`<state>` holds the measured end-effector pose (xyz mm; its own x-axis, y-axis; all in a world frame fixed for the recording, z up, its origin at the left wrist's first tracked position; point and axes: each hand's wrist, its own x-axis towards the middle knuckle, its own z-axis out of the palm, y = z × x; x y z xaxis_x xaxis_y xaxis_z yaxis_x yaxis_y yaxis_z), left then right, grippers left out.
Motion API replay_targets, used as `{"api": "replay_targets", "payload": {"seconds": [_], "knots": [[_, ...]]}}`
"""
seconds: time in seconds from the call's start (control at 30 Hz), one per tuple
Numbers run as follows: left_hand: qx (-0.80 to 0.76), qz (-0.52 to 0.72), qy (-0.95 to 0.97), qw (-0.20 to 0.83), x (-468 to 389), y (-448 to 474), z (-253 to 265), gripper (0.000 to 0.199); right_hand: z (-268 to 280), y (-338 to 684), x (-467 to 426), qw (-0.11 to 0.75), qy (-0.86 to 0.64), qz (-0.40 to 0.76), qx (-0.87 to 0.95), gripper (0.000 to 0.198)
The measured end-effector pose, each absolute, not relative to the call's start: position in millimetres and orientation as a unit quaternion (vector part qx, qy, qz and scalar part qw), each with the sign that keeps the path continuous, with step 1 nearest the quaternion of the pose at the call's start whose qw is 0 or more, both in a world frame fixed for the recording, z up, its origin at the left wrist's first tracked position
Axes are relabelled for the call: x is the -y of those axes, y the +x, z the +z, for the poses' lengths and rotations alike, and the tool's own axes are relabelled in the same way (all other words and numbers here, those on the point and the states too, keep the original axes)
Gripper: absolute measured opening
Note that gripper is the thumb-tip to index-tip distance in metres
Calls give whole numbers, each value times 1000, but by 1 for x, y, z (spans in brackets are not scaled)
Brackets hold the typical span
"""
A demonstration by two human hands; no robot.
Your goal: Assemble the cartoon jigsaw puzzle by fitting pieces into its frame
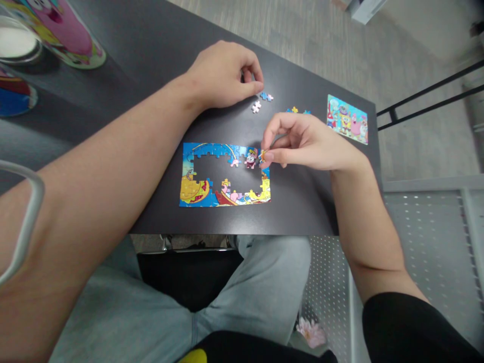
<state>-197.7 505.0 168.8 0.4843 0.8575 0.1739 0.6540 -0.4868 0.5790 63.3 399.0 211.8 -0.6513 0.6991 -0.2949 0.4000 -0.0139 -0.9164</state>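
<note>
A partly assembled jigsaw puzzle (194,194) lies on the dark table, its cartoon border surrounding a gap in the middle. My right hand (302,141) is over its upper right corner, thumb and forefinger pinching a small puzzle piece (262,157). Farther back, my left hand (227,73) rests on the table with curled fingers, thumb and forefinger together; whatever they may hold is hidden. Right at those fingertips are blue and pink loose pieces (266,96), with a pale pink piece (256,107) just below. More loose pieces (295,110) show partly behind my right hand.
A cartoon reference card (348,120) lies near the table's right end. At the far left stand a colourful cartoon-printed container (71,38) and a round tin (18,43) with a white top. The table's front edge (234,234) runs above my lap.
</note>
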Motion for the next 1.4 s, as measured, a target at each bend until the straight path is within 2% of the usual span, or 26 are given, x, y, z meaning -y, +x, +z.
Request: {"api": "replay_targets", "payload": {"seconds": [0.27, 0.6, 0.77, 1.07, 1.23, 1.4], "knots": [[-455, 243, 827, 224, -504, -197, 166, 45, 215, 61, -398, 117, -381, 583, 708, 48], [-453, 215, 835, 227, -506, -197, 169, 54, 219, 60, -392, 83, -415, 550, 720, 38], [-452, 219, 834, 230, -506, -197, 168, 53, 219, 60, -392, 88, -375, 546, 744, 21], [-448, 210, 839, 229, -504, -196, 171, 63, 217, 63, -392, 54, -371, 531, 760, 22], [-463, 266, 823, 192, -506, -189, 164, 35, 211, 64, -397, 48, -336, 504, 795, 34], [-462, 275, 821, 193, -506, -184, 163, 31, 204, 69, -405, 66, -293, 469, 831, 34]]}}
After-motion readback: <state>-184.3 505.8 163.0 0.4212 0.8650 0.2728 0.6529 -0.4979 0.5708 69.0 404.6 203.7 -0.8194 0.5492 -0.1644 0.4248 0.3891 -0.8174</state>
